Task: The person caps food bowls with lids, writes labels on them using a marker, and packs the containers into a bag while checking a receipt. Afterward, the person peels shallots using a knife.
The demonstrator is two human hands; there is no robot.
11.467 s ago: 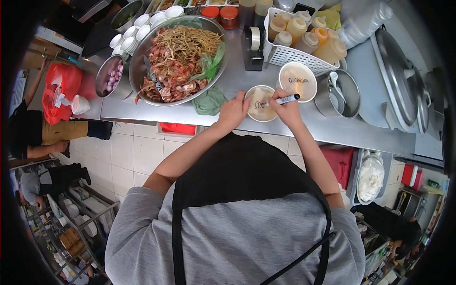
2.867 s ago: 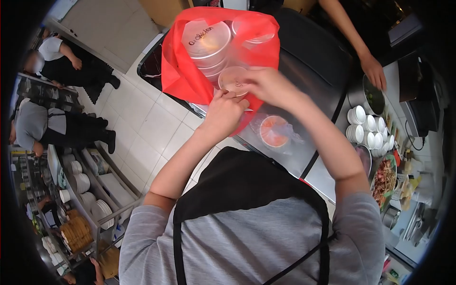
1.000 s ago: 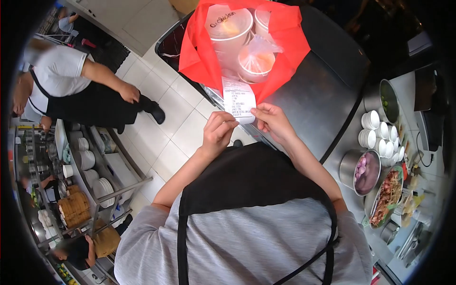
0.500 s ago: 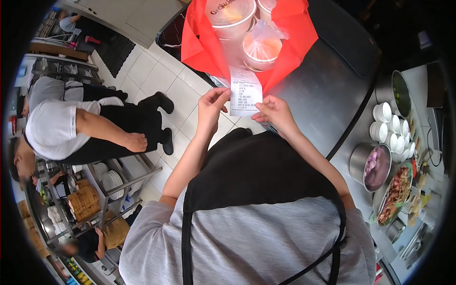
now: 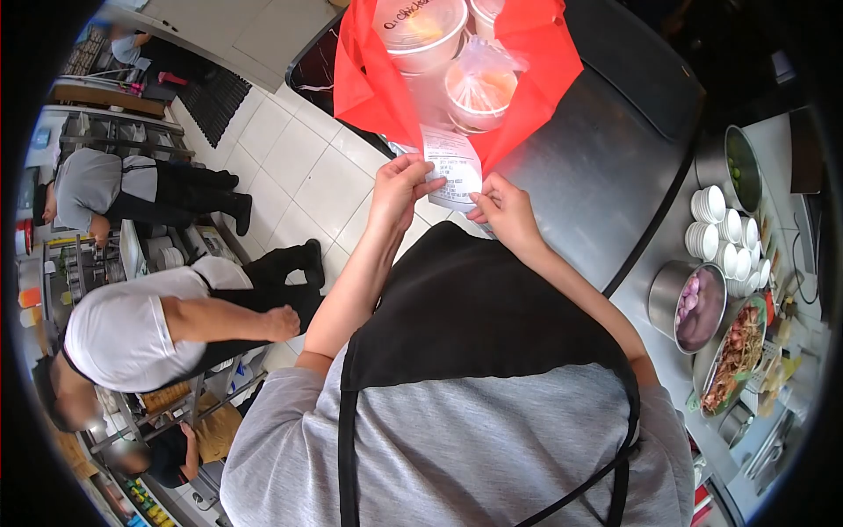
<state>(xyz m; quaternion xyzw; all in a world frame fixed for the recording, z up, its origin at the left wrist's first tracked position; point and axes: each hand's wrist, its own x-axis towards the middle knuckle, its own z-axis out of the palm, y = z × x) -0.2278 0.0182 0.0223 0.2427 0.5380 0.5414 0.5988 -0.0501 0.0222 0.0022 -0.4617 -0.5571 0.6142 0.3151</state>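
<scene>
Smooth paper receipt (image 5: 458, 169), matt cloth-like bag (image 5: 371, 83)

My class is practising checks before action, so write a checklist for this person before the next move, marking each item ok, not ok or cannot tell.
1. Printed receipt held by left hand and right hand: ok.
2. Receipt print fully uncovered: not ok; left-hand fingers cover part.
3. Receipt fastened to red bag: cannot tell.
4. Red bag's mouth open: ok.
5. Lid on tub marked "chicken": ok.
6. Contents beneath the top containers: cannot tell; hidden.
</scene>
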